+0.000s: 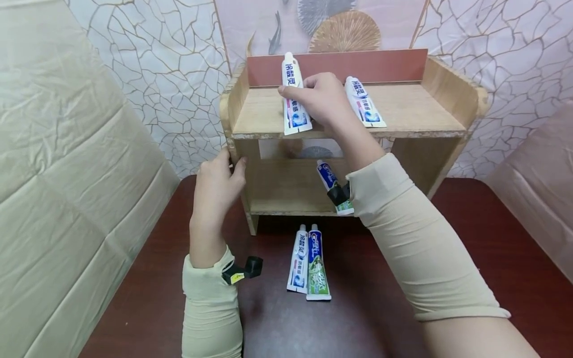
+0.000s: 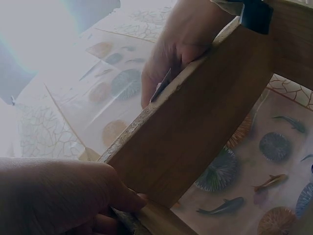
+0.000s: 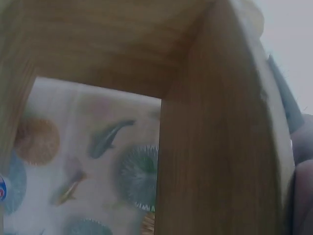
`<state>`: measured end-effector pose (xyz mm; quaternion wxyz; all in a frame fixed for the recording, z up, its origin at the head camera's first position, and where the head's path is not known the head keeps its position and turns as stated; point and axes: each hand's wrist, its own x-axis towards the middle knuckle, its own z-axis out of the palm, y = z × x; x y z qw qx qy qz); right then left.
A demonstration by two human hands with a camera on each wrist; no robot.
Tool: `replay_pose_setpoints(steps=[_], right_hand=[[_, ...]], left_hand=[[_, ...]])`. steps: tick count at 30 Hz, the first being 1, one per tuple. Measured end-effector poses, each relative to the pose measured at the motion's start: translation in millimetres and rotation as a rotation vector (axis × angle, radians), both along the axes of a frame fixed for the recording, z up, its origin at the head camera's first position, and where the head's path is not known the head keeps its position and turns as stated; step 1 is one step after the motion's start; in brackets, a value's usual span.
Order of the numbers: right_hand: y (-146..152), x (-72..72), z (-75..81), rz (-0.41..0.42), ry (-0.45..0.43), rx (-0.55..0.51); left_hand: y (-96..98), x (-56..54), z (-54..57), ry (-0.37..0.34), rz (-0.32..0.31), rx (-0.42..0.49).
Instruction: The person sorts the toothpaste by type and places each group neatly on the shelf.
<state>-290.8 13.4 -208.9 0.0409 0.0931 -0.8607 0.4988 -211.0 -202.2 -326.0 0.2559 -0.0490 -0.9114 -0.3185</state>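
My right hand (image 1: 327,99) pinches a white toothpaste tube (image 1: 296,118) over the left part of the wooden shelf's top board (image 1: 412,104). The tube's cap points to the back, and its flat end overlaps the board's front edge. In the right wrist view, the fingers (image 3: 304,191) and the tube's flat end (image 3: 286,95) show at the right edge. My left hand (image 1: 217,186) grips the front edge of the shelf's left side panel (image 1: 247,174), thumb on the inner side. To the right of my right hand, a second white tube (image 1: 364,104) lies on the top board.
A blue-green toothpaste tube (image 1: 328,174) rests on the lower board, partly hidden by the right wrist's camera. On the dark table (image 1: 277,328) before the shelf, a white tube (image 1: 298,261) and a blue-green tube (image 1: 317,268) lie side by side. Behind stands a patterned backdrop (image 1: 147,64).
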Motion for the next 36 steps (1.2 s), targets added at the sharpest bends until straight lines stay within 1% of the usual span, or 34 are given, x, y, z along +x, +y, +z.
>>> replay_pose_setpoints(steps=[4, 8, 15, 21, 26, 30, 36], right_hand=[[2.3, -6.7, 5.7, -0.028, -0.060, 0.054], [2.0, -12.7, 10.0, -0.068, -0.085, 0.087], [0.9, -16.3, 7.0, -0.140, -0.035, 0.143], [2.7, -18.0, 2.6, -0.201, -0.003, 0.159], [5.2, -18.7, 0.4, -0.235, 0.072, 0.219], [4.6, -18.2, 0.8, -0.243, 0.090, 0.300], [1.3, -13.8, 0.1, -0.230, 0.066, 0.389]], left_hand=[[1.9, -0.5, 0.7, 0.007, 0.006, -0.001], [2.7, -0.9, 1.4, 0.014, -0.003, -0.002], [2.0, 0.3, 3.2, 0.017, -0.003, -0.002], [1.9, 0.6, 0.7, 0.022, -0.007, -0.006], [2.1, 1.0, 0.0, 0.016, -0.007, -0.001], [2.0, 0.3, 0.3, 0.018, -0.009, -0.001], [2.2, 1.3, 0.9, 0.009, -0.009, -0.005]])
